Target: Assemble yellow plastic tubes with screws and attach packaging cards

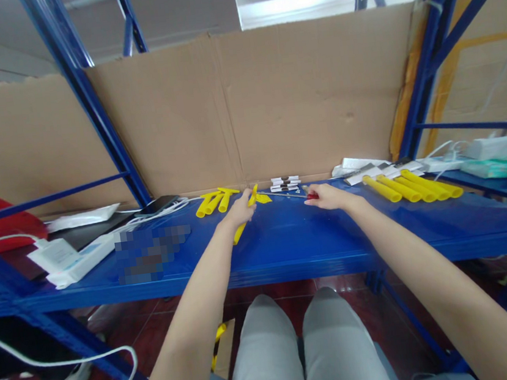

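My left hand (239,210) is closed around a yellow T-shaped handle (239,235), whose lower end sticks out below the fingers. A small yellow piece (264,198) lies just right of that hand. My right hand (328,196) grips a screwdriver (312,196) by its red handle, and its thin shaft points left toward the yellow piece. The fingers hide part of both held things. Left of my left hand lie several yellow T-shaped handles (212,203). Small white-and-black packs (285,183) sit between the hands, near the cardboard.
Several yellow-handled scrapers (413,187) with flat grey heads lie at the right. A tall cardboard sheet (316,96) closes the back of the blue shelf (296,240). White power strip (84,260), cables and a dark phone (161,204) occupy the left. Blue posts frame both sides.
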The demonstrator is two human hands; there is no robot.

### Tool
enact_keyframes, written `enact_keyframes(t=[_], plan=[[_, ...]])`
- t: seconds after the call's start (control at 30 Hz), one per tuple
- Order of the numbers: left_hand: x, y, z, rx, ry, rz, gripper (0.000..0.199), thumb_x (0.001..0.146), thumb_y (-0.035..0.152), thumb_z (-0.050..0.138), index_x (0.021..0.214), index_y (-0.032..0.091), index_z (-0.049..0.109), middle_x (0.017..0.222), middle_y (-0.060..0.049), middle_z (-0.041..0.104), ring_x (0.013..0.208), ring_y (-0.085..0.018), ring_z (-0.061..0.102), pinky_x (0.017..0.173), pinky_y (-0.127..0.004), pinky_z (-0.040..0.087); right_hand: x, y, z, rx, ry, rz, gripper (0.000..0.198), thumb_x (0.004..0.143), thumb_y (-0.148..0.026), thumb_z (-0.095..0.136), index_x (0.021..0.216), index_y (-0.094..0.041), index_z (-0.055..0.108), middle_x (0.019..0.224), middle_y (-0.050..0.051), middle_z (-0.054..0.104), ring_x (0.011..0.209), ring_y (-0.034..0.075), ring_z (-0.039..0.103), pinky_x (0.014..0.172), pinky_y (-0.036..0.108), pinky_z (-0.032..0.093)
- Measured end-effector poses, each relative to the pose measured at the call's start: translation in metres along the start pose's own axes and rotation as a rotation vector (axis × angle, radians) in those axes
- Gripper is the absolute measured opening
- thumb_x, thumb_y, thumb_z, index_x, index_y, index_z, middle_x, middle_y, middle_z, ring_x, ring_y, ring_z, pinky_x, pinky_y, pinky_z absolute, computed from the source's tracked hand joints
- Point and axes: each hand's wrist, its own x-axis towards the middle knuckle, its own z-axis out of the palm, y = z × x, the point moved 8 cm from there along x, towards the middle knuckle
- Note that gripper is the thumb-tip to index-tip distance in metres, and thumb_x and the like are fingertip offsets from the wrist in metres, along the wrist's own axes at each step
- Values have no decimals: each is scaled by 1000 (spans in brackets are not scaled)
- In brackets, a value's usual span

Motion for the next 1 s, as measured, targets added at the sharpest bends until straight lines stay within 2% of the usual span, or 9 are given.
enact_keyframes(t=[0.13, 0.33, 0.63, 1.0], plan=[[-1, 1, 0, -22, -3, 0, 50, 89, 16, 48, 138, 16, 39, 82, -5, 65, 55, -13, 58, 55, -21, 45, 0, 3, 2, 30, 11, 4, 16, 85, -30, 60, 94, -18, 56, 86, 7, 69, 73, 18, 62, 64, 25, 41], [-2, 3, 0, -56, -8, 25, 47, 89, 16, 47, 135, 18, 41, 76, -3, 64, 53, -13, 56, 52, -20, 43, 0, -3, 5, 26, -43, -31, 18, 92, -29, 48, 89, -17, 60, 91, 11, 70, 80, 21, 64, 70, 27, 43], [0, 2, 0, -17, -6, 14, 50, 88, 16, 47, 138, 15, 38, 83, -6, 65, 57, -14, 58, 55, -21, 45, 1, 2, -1, -29, 19, 23, 15, 86, -31, 57, 92, -17, 61, 87, 8, 70, 74, 19, 63, 63, 25, 41], [-2, 2, -1, -38, 11, 20, 50, 88, 16, 49, 137, 15, 40, 77, -4, 65, 56, -13, 57, 57, -22, 46, 0, 3, -3, -38, 36, 18, 13, 85, -30, 58, 90, -18, 59, 83, 7, 69, 71, 18, 62, 61, 24, 40]])
